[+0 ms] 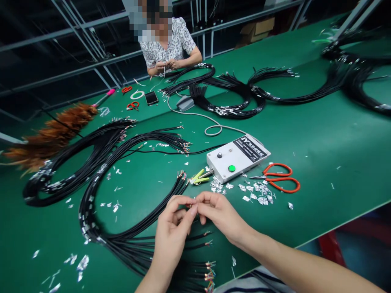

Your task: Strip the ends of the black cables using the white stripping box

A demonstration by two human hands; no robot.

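Observation:
My left hand and my right hand meet above the table, with thumbs and forefingers pinched together. Between the fingertips are the thin wires of a cable end, mostly hidden. Beneath and beside my left hand runs a bundle of black cables, curving round to the left. Several of its ends fan out below my hands and show coloured, stripped wires. Just beyond my fingertips, a yellow-green clip sticks out from a white control box with a black knob and a green button.
Red-handled scissors lie right of the box, beside foil scraps. More cable coils and a grey foot pedal are farther back. A brown feather duster lies left. Across the table, a person handles a white cable.

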